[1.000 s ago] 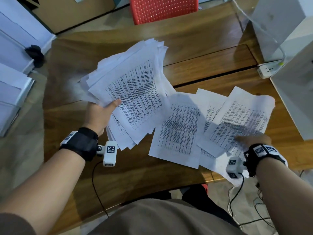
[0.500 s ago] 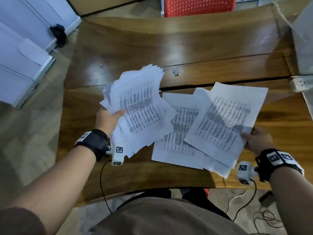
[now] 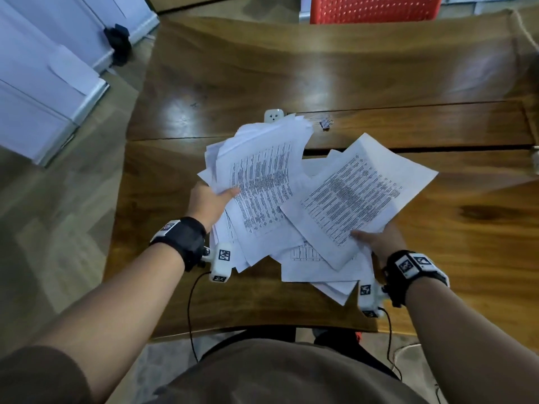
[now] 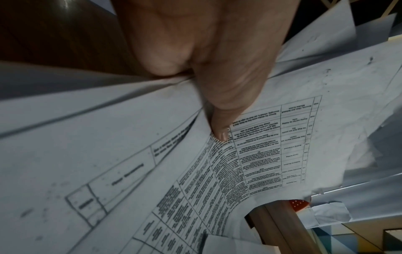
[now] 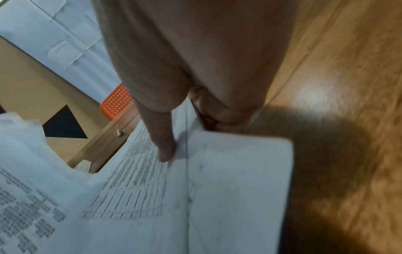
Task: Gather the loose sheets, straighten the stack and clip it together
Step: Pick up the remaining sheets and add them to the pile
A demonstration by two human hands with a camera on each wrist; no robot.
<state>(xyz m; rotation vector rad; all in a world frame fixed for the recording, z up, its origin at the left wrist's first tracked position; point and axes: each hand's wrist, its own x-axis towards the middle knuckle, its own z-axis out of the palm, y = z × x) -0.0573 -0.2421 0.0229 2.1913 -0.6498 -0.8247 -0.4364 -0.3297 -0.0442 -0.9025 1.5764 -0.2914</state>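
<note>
My left hand (image 3: 211,199) grips a thick fan of printed sheets (image 3: 262,182), thumb on top; the left wrist view shows the thumb (image 4: 219,132) pressed on a printed table. My right hand (image 3: 376,239) pinches a smaller bunch of sheets (image 3: 355,196) by its near edge, thumb on top (image 5: 166,151), and this bunch overlaps the right side of the left fan. More sheets (image 3: 318,266) hang out below both bunches. A small metal binder clip (image 3: 325,124) lies on the wooden table (image 3: 291,68) just beyond the papers.
A white power socket (image 3: 273,115) sits on the table behind the left fan. A red chair (image 3: 373,8) stands at the far side. White cabinets (image 3: 38,83) line the left. Cables hang by the table's near edge.
The right hand has lifted its sheets off the table and carried them left onto the left hand's fan. No loose sheets are left lying flat on the right side.
</note>
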